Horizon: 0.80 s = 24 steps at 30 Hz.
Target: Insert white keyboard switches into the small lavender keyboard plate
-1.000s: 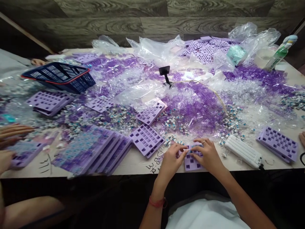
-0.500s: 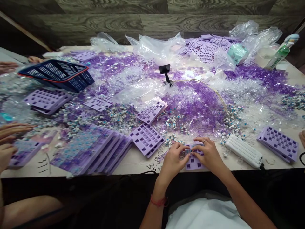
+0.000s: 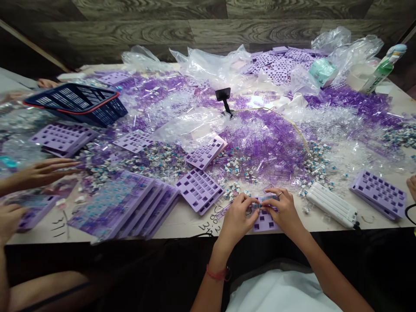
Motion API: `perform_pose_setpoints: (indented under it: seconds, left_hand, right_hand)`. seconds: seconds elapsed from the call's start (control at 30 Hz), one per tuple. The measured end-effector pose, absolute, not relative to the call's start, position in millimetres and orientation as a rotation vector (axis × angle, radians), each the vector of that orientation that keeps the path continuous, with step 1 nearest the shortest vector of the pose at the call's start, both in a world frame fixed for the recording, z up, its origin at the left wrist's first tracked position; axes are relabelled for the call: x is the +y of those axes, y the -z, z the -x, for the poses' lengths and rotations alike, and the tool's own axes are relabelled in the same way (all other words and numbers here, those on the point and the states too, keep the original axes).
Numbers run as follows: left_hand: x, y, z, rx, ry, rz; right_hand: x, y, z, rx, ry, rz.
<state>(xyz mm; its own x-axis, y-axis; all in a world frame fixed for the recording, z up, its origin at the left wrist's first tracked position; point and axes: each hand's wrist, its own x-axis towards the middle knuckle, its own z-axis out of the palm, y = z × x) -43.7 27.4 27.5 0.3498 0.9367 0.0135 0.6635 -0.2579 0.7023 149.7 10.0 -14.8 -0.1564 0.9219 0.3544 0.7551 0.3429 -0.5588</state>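
Observation:
A purple plate with square holes (image 3: 264, 222) lies at the table's front edge, below both of my hands. On its left side my left hand (image 3: 239, 213) has thumb and index finger pinched, and what is between them is too small to name. My right hand (image 3: 282, 209), with a ring on one finger, meets it fingertip to fingertip over the plate, also closed. Small white and blue switches (image 3: 235, 188) are scattered just behind the hands. Left of them lie two stacked purple plates (image 3: 199, 187).
Stacked purple cases (image 3: 130, 208) stand left, near a co-worker's hands (image 3: 42, 173). A blue basket (image 3: 97, 104) is back left. A white power strip (image 3: 331, 206) and purple cases (image 3: 378, 195) lie right. Clear and purple pieces (image 3: 273, 143) and a black stand (image 3: 224, 97) are behind.
One of the co-worker's hands at the left has reached forward and right over the parts. My own hands have barely moved.

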Motion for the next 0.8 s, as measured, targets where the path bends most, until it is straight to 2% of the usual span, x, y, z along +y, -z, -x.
perform_pose_setpoints:
  seconds: [0.8]
  left_hand:
    - [31.7, -34.7, 36.7, 1.481, -0.46, -2.121]
  right_hand:
    - [14.8, 8.8, -157.0, -1.922, -0.536, 1.343]
